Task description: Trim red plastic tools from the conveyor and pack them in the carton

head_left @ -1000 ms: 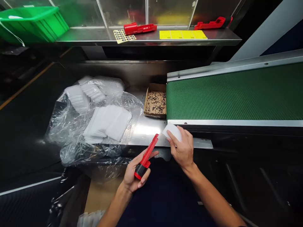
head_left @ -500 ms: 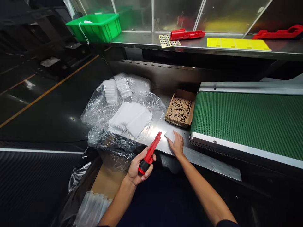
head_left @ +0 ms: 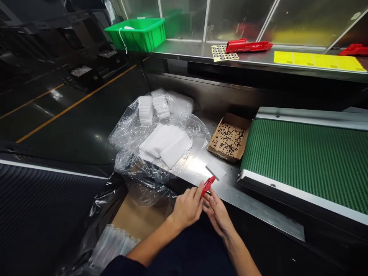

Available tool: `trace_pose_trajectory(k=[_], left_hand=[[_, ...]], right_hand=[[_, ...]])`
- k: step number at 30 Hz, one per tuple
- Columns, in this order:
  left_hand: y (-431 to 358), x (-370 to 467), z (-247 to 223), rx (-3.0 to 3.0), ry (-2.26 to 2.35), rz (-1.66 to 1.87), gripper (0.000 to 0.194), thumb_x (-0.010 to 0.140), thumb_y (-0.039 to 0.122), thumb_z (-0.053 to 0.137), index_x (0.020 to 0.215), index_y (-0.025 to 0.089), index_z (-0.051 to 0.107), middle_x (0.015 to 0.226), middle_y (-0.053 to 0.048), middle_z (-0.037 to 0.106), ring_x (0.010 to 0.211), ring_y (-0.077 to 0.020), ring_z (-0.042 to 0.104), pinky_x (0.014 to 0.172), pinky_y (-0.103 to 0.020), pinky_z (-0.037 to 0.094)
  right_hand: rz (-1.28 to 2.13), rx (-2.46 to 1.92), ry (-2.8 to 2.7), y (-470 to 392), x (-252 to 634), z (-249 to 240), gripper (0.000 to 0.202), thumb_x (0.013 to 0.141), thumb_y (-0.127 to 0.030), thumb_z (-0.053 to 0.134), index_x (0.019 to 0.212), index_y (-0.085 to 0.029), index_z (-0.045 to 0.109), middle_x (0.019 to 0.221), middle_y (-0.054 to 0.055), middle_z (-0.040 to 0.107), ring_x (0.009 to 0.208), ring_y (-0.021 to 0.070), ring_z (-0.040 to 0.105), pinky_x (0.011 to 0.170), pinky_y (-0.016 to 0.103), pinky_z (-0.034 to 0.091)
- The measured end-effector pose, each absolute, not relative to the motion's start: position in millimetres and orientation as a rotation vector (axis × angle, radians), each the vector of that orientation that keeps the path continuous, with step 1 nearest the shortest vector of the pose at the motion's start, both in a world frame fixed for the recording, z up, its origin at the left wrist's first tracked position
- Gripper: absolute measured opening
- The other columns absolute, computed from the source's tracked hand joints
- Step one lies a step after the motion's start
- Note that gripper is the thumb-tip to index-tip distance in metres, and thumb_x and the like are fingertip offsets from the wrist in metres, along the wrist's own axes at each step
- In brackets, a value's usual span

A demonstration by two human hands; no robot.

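A red plastic part (head_left: 208,185) is held in front of me, its tip pointing up and away. My left hand (head_left: 188,206) is wrapped around it, covering most of its lower end. My right hand (head_left: 217,213) is close against its right side, with fingers partly spread; whether they touch the part is hard to see. Just beyond the tip, a small white rectangular piece (head_left: 216,170) lies flat on the metal bench (head_left: 198,159). White sheets (head_left: 175,145) are stacked on clear plastic wrap (head_left: 126,132) to the left.
A cardboard tray (head_left: 228,138) of small black pieces stands beside a green conveyor belt (head_left: 304,161). On the shelf are a green bin (head_left: 138,36), a red part (head_left: 248,46), a round-sticker sheet (head_left: 217,53) and yellow labels (head_left: 319,61). Below left, a box (head_left: 138,216) holds clear tubes.
My right hand has let go of the white piece and come back beside the red part. My left hand has turned over with the red part. The view has shifted left.
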State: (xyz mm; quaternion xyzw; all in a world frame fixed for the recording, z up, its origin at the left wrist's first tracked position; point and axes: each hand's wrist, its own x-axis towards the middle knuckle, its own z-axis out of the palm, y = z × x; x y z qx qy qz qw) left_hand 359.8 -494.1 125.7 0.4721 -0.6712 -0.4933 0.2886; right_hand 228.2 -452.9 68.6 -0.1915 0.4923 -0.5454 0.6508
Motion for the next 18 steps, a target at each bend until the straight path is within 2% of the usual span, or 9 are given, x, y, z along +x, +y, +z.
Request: trace_pose_trajectory(k=[2, 5, 7, 8, 11, 16, 18], left_hand=[[-491, 354, 127, 1.149, -1.866, -1.368, 0.039, 0.078, 0.028, 0.071, 0.117, 0.025, 0.071, 0.112, -0.017, 0.064, 0.103, -0.0393, 0.060, 0.092, -0.049, 0.048], [-512, 367, 130, 1.183, -1.826, -1.317, 0.045, 0.076, 0.031, 0.076, 0.120, 0.026, 0.068, 0.125, -0.015, 0.059, 0.104, -0.0376, 0.060, 0.092, -0.045, 0.048], [-546, 386, 130, 1.374, -1.731, -1.160, 0.043, 0.088, 0.033, 0.063, 0.130, 0.024, 0.060, 0.129, -0.015, 0.055, 0.112, -0.0367, 0.055, 0.098, -0.045, 0.043], [-566, 396, 129, 1.590, -1.696, -1.017, 0.037, 0.089, 0.035, 0.062, 0.125, 0.023, 0.062, 0.124, -0.012, 0.056, 0.112, -0.0347, 0.055, 0.097, -0.043, 0.043], [-622, 423, 118, 1.824, -1.608, -0.861, 0.029, 0.091, 0.025, 0.059, 0.116, 0.011, 0.060, 0.122, -0.017, 0.054, 0.113, -0.0337, 0.052, 0.096, -0.045, 0.041], [-663, 440, 98, 1.953, -1.625, -0.805, 0.019, 0.088, 0.029, 0.068, 0.092, 0.013, 0.059, 0.091, -0.004, 0.061, 0.087, -0.0194, 0.059, 0.084, -0.036, 0.047], [-665, 439, 100, 1.997, -1.697, -0.770, 0.012, 0.087, 0.023, 0.065, 0.083, 0.014, 0.058, 0.078, -0.002, 0.060, 0.079, -0.0191, 0.060, 0.078, -0.034, 0.047]], right_hand=[[-1.277, -0.185, 1.113, -456, 224, 81, 0.068, 0.069, -0.052, 0.082, 0.124, -0.019, 0.059, 0.096, 0.007, 0.071, 0.089, 0.0200, 0.067, 0.079, 0.031, 0.054], [-1.264, -0.004, 1.153, -456, 210, 87, 0.065, 0.056, -0.044, 0.092, 0.108, -0.016, 0.065, 0.073, -0.001, 0.067, 0.065, 0.0132, 0.062, 0.064, 0.025, 0.054], [-1.232, 0.044, 1.135, -448, 202, 85, 0.062, 0.056, -0.041, 0.092, 0.106, -0.016, 0.065, 0.072, -0.002, 0.067, 0.061, 0.0127, 0.061, 0.060, 0.026, 0.054], [-1.219, 0.060, 1.129, -442, 199, 84, 0.062, 0.056, -0.041, 0.092, 0.106, -0.016, 0.065, 0.074, -0.001, 0.069, 0.062, 0.0136, 0.063, 0.061, 0.027, 0.055], [-1.185, 0.113, 1.145, -424, 197, 83, 0.064, 0.053, -0.040, 0.094, 0.105, -0.016, 0.063, 0.081, 0.003, 0.072, 0.067, 0.0170, 0.068, 0.064, 0.030, 0.058], [-1.197, 0.131, 1.112, -415, 200, 83, 0.069, 0.054, -0.039, 0.094, 0.110, -0.016, 0.061, 0.087, 0.005, 0.073, 0.070, 0.0191, 0.070, 0.068, 0.033, 0.058], [-1.237, 0.116, 1.080, -417, 201, 80, 0.064, 0.059, -0.040, 0.091, 0.110, -0.017, 0.061, 0.088, 0.005, 0.073, 0.070, 0.0181, 0.069, 0.069, 0.032, 0.057]])
